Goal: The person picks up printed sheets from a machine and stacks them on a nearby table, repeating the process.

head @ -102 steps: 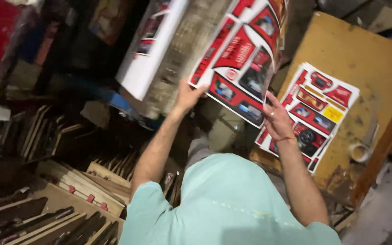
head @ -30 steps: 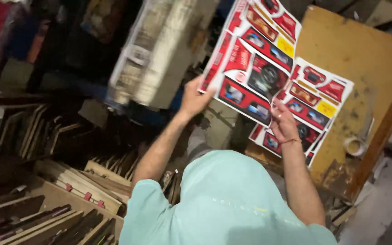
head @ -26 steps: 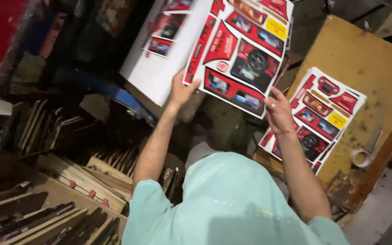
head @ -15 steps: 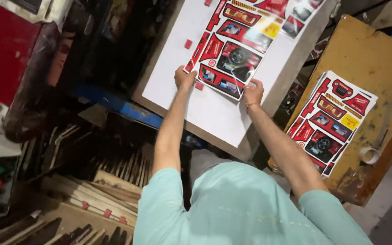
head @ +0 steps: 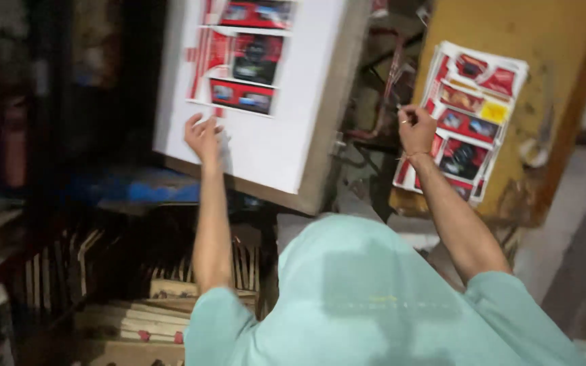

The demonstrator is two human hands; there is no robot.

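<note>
A red and black printed sheet [head: 242, 61] lies flat on a tilted white board [head: 286, 135] in front of me. My left hand [head: 203, 135] is raised just below that sheet with its fingers apart and nothing in it. My right hand [head: 416, 129] reaches to the left edge of a stack of the same printed sheets [head: 473, 122] on a yellow wooden table [head: 557, 81]. Its fingers are curled at the stack's edge. Motion blur hides whether they grip a sheet.
Dark machine parts and wires [head: 381, 81] fill the gap between the board and the table. A blue part [head: 137, 190] sits under the board. Flat wooden boards [head: 137, 318] stand and lie stacked at lower left. A pale roll [head: 534, 146] rests on the table.
Both hands pressed the printed sheet onto the white board, then let go. My right hand has swung right to the stack on the table. My left hand has dropped below the sheet.
</note>
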